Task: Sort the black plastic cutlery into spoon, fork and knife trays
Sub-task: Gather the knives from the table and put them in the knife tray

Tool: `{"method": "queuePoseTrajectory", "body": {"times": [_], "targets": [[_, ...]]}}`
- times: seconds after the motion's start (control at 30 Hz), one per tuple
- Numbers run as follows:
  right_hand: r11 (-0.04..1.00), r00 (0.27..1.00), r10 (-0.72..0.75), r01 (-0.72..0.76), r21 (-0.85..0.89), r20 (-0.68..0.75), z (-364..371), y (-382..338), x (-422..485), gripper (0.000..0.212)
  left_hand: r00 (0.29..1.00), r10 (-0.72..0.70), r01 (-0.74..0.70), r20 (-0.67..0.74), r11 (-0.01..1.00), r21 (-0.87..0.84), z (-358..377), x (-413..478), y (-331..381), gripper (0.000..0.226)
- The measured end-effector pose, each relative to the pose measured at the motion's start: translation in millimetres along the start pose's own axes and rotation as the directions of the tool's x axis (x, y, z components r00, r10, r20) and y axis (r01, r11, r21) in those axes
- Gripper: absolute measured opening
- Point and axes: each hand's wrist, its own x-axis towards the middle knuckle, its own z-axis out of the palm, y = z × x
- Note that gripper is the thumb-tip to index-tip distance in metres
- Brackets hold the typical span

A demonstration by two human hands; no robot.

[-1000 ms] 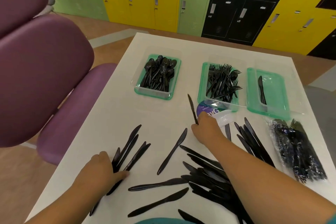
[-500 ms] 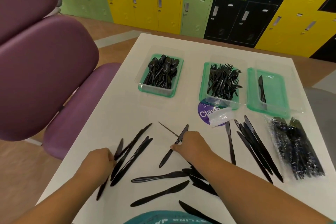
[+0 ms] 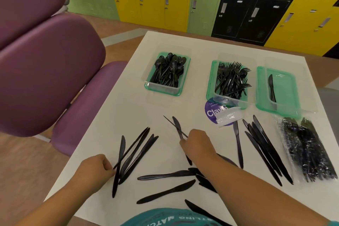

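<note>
My left hand (image 3: 97, 168), fingers curled, pinches a fan of knives (image 3: 134, 154) by the handles on the white table (image 3: 117, 115). My right hand (image 3: 197, 145) pinches two knives (image 3: 177, 126), blades pointing away. Loose knives (image 3: 167, 191) lie near me, more knives (image 3: 264, 147) to the right. Far side: spoon tray (image 3: 166, 90) full, fork tray (image 3: 211, 79) full, knife tray (image 3: 282, 86) holding one knife (image 3: 271, 88). Wrapped cutlery pack (image 3: 308, 150) at far right.

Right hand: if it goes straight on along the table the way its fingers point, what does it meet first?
Probably nothing soon: the right hand, pinching two black plastic knives, points up-left over bare white table; the green-based clear tray of black spoons lies further on, slightly right.
</note>
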Motion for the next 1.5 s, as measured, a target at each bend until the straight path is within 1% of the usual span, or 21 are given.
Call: {"method": "queuePoseTrajectory", "body": {"times": [0.03, 0.13, 0.2, 0.27, 0.33, 0.37, 0.47, 0.53, 0.63, 0.67, 0.73, 0.77, 0.87, 0.93, 1.07, 1.17, 1.23, 1.3, 1.37, 1.43, 1.5], "targets": [[0.999, 1.000, -0.024, 0.024, -0.022, -0.001, 0.4, 0.0, -1.1, 0.031, 1.000, -0.002, 0.002, -0.019, 1.000, -0.014, -0.2, -1.0, 3.3, 0.032], [0.989, 0.996, -0.087, 0.090, -0.114, 0.028, 3.8, -4.3, -2.9, 0.032, 0.994, 0.043, -0.043, -0.099, 0.999, 0.009, 5.2, 4.3, 24.5, 0.071], [0.983, 0.993, -0.109, 0.115, -0.144, 0.048, 8.1, -8.9, -4.2, 0.026, 0.993, 0.065, -0.057, -0.097, 0.995, 0.076, 12.3, 8.0, 40.3, 0.080], [0.979, 0.991, -0.121, 0.129, -0.159, 0.061, 10.8, -9.9, -4.1, 0.014, 0.991, 0.088, -0.079, -0.096, 0.992, 0.096, 20.6, 11.6, 51.9, 0.075], [0.980, 0.992, -0.114, 0.122, -0.160, 0.057, 13.5, -10.4, -4.2, 0.032, 0.988, 0.116, -0.111, -0.102, 0.992, 0.054, 27.3, 14.9, 59.0, 0.061], [0.981, 0.992, -0.105, 0.114, -0.155, 0.064, 14.7, -10.1, -3.7, 0.037, 0.986, 0.132, -0.129, -0.097, 0.991, 0.041, 29.1, 15.8, 62.3, 0.052], [0.981, 0.991, -0.090, 0.106, -0.162, 0.103, 17.0, -11.0, -2.0, 0.037, 0.984, 0.162, -0.157, -0.071, 0.985, 0.075, 30.3, 18.9, 69.6, 0.035], [0.980, 0.987, -0.090, 0.112, -0.166, 0.136, 17.1, -11.0, -1.2, 0.034, 0.983, 0.178, -0.169, -0.050, 0.974, 0.152, 28.9, 21.7, 73.2, 0.030], [0.975, 0.981, -0.112, 0.139, -0.174, 0.158, 15.6, -10.8, -0.3, 0.032, 0.979, 0.204, -0.195, -0.010, 0.948, 0.252, 27.6, 26.5, 78.2, 0.028], [0.970, 0.978, -0.132, 0.161, -0.184, 0.161, 14.7, -11.1, -0.2, 0.027, 0.979, 0.204, -0.196, -0.002, 0.946, 0.260, 28.8, 28.1, 79.6, 0.028], [0.958, 0.972, -0.180, 0.209, -0.197, 0.152, 12.7, -12.2, 0.5, 0.009, 0.979, 0.203, -0.193, -0.010, 0.944, 0.266, 32.4, 29.7, 81.8, 0.025], [0.957, 0.970, -0.196, 0.221, -0.187, 0.144, 11.5, -12.4, 0.1, 0.007, 0.979, 0.205, -0.191, -0.021, 0.943, 0.272, 35.2, 29.5, 81.2, 0.023], [0.971, 0.969, -0.217, 0.227, -0.079, 0.115, 3.5, -9.9, 1.8, 0.021, 0.967, 0.245, -0.214, -0.067, 0.928, 0.304, 44.2, 30.6, 74.9, 0.018], [0.980, 0.975, -0.201, 0.200, 0.019, 0.096, -10.2, -6.3, 3.7, 0.027, 0.959, 0.272, -0.235, -0.079, 0.919, 0.317, 47.8, 32.0, 70.5, 0.020], [0.975, 0.976, -0.192, 0.177, 0.131, 0.106, -43.7, 15.9, 12.6, 0.027, 0.933, 0.351, -0.306, -0.085, 0.894, 0.328, 50.2, 31.9, 64.1, 0.027], [0.974, 0.975, -0.161, 0.132, 0.185, 0.151, -66.3, 44.3, 12.0, 0.021, 0.897, 0.436, -0.403, -0.073, 0.875, 0.269, 50.0, 25.7, 64.4, 0.029], [0.986, 0.973, -0.150, 0.133, 0.106, 0.176, -74.6, 62.9, 5.6, 0.014, 0.883, 0.468, -0.454, -0.025, 0.867, 0.205, 47.6, 16.2, 71.3, 0.028], [0.985, 0.974, -0.154, 0.164, -0.044, 0.168, -76.3, 80.6, -1.9, 0.007, 0.858, 0.513, -0.512, 0.034, 0.847, 0.146, 45.3, 5.0, 80.9, 0.023], [0.969, 0.976, -0.147, 0.174, -0.177, 0.159, -73.2, 92.5, -7.0, 0.011, 0.821, 0.564, -0.571, 0.088, 0.816, 0.088, 43.6, -3.9, 89.9, 0.017], [0.946, 0.976, -0.157, 0.193, -0.259, 0.154, -67.1, 99.3, -8.0, 0.019, 0.791, 0.595, -0.608, 0.146, 0.792, 0.064, 45.3, -8.6, 96.8, 0.015], [0.930, 0.976, -0.178, 0.208, -0.302, 0.123, -61.5, 100.1, -8.3, 0.022, 0.792, 0.575, -0.597, 0.205, 0.799, 0.071, 49.7, -10.5, 100.9, 0.013]]}}
